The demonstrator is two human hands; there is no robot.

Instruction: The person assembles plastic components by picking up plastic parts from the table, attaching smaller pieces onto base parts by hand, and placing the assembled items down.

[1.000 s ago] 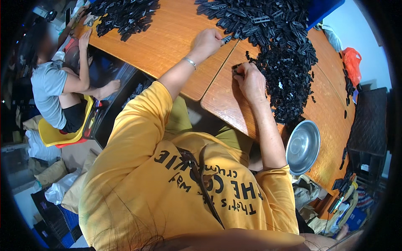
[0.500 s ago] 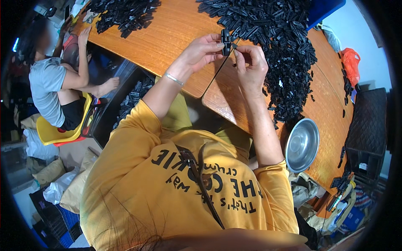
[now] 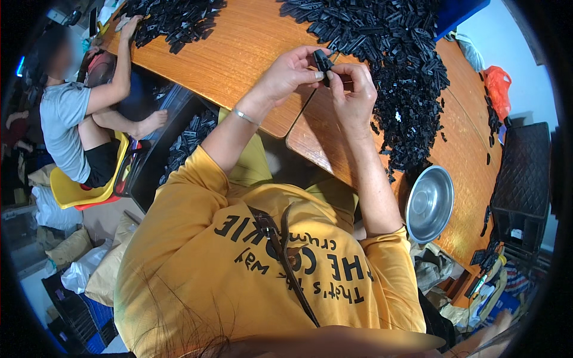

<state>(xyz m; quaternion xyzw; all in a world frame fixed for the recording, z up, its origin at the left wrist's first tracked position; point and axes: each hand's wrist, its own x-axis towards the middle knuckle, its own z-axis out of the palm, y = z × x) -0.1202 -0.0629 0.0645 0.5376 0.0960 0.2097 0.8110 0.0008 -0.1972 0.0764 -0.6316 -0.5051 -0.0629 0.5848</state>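
Over the near part of the wooden table, my left hand (image 3: 287, 76) pinches an elongated black plastic part (image 3: 323, 60) between thumb and fingers. The part is tilted. My right hand (image 3: 353, 92) meets it from the right, thumb and forefinger pressed together at its lower end. Whatever small black piece those fingertips hold is mostly hidden there. Just beyond my hands lies a large heap of similar black plastic parts (image 3: 382, 36). Much smaller black pieces (image 3: 412, 119) are piled to the right of my right hand.
A metal bowl (image 3: 430, 204) stands on the wooden table (image 3: 462, 197) at the right. Another black pile (image 3: 179, 24) lies far left, near a seated person (image 3: 71, 125) on a yellow chair (image 3: 68, 188). A blue bin (image 3: 459, 18) and red bag (image 3: 497, 92) are at the far right.
My right hand has moved in against the black part, carrying the small piece to it. The part has tilted in my left hand. The seated person's arm has reached farther over the table.
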